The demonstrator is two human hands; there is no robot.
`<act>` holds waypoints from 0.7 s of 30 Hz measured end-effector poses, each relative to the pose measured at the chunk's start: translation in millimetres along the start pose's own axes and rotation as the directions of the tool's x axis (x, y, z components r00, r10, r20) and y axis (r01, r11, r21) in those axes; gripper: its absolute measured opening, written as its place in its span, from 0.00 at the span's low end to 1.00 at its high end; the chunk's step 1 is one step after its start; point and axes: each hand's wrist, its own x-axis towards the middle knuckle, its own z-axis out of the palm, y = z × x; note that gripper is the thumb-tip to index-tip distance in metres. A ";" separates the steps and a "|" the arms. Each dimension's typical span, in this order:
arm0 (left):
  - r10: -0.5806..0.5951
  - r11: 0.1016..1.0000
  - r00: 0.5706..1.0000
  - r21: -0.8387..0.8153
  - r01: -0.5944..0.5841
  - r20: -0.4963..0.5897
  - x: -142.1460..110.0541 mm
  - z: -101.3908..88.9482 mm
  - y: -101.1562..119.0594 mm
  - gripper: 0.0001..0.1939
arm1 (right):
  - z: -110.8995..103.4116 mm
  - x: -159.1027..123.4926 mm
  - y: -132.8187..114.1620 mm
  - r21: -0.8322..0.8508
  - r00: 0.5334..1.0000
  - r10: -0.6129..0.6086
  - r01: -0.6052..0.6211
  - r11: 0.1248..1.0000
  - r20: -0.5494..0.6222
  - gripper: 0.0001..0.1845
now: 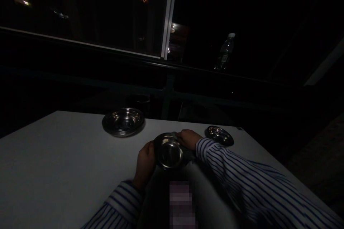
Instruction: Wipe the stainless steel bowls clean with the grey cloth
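In the head view, the left hand [146,161] is gripping the left rim of a round, shiny silver metal bowl [170,153] at the middle of a white rectangular table [67,157], while the right hand [189,139] is curling its fingers at the far right rim, though I cannot tell whether they are clasping it. A stack of silver metal bowls [123,121] is sitting farther left, and a small, dark-rimmed metal dish [219,135] is lying right of the right hand.
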 end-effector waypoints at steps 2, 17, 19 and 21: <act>-0.016 1.000 1.000 -0.013 0.017 0.023 -1.4 0.5 1.4 0.18 | 1.0 -9.0 2.9 0.014 1.000 -0.011 0.011 1.000 -0.010 0.17; -0.004 1.000 1.000 0.004 0.004 -0.011 0.1 0.1 4.4 0.17 | 21.1 -26.5 16.0 0.262 0.976 -0.139 0.181 0.948 -0.169 0.18; -0.019 1.000 1.000 -0.013 0.019 -0.018 -0.8 1.2 5.9 0.17 | 23.8 -42.3 14.7 0.281 0.973 -0.134 0.184 0.942 -0.187 0.18; -0.037 0.999 0.999 -0.020 0.036 -0.026 -1.8 1.9 7.5 0.17 | 25.9 -54.5 8.2 0.297 0.971 -0.129 0.185 0.937 -0.200 0.18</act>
